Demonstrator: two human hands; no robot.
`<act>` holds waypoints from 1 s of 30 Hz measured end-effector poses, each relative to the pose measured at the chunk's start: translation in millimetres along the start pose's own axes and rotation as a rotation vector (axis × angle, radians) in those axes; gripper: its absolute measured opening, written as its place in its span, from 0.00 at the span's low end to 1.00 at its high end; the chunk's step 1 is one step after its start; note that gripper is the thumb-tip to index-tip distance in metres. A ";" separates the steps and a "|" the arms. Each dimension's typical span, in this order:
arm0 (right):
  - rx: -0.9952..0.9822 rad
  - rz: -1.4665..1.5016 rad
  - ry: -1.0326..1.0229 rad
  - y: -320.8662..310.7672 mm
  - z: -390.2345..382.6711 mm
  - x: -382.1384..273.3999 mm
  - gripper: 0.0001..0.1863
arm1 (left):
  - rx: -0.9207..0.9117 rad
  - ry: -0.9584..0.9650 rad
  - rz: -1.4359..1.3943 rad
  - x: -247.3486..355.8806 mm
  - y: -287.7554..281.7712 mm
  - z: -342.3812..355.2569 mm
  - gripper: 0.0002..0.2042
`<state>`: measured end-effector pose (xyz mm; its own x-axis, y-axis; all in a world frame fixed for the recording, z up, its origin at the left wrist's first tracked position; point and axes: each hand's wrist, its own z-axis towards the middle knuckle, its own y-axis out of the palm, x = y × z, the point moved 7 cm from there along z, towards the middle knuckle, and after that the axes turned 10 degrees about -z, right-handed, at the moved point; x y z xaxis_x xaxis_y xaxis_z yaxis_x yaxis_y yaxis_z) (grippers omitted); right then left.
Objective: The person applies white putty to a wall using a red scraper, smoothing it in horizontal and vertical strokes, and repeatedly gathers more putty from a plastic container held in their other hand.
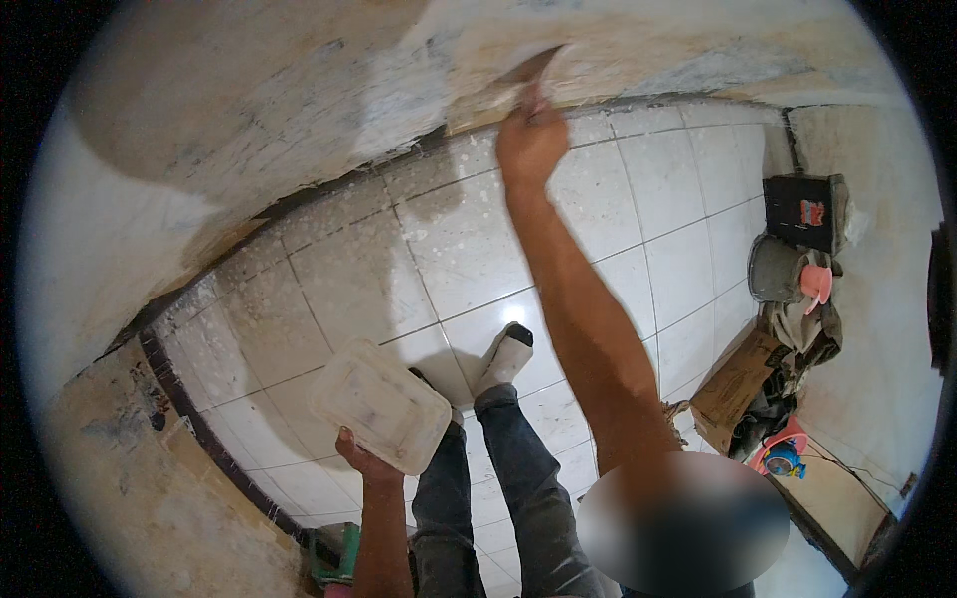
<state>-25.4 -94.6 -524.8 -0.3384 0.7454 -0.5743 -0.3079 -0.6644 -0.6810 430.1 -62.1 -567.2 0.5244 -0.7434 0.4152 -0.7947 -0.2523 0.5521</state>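
My right hand (533, 149) reaches out at the end of a stretched arm, its fingers closed round the handle of a putty knife (532, 66). The wide blade lies at the patchy, smeared wall (399, 95), just above the foot of it. Lower down, my left hand (371, 462) grips the near edge of a shallow, off-white plastic tray (384, 407), thumb on the rim. Pale smears coat the tray's inside. Most of the left fingers are hidden beneath it.
White floor tiles (478, 244) carry pale spatters near the wall. Along the right stand a black box (803, 214), a grey bucket (774, 269) with a pink dipper (815, 283), and a cardboard box (736, 391). A green object (342, 551) sits by my left forearm. My feet are below.
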 end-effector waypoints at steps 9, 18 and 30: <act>-0.109 0.203 0.046 13.6 -52.0 -49.9 0.10 | 0.063 0.031 0.096 11.0 22.8 -5.7 0.42; -0.378 0.011 0.094 8.7 -102.3 -6.0 0.10 | 0.045 0.076 0.131 31.1 12.3 -8.2 0.41; -0.450 0.236 0.106 -7.9 -94.0 -30.6 0.10 | 0.032 0.006 0.067 9.1 22.1 -2.0 0.41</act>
<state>71.0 -107.1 -544.5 -0.2538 0.5951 -0.7625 0.1867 -0.7434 -0.6423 417.9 -73.3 -549.7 0.4710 -0.7559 0.4546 -0.8376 -0.2217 0.4992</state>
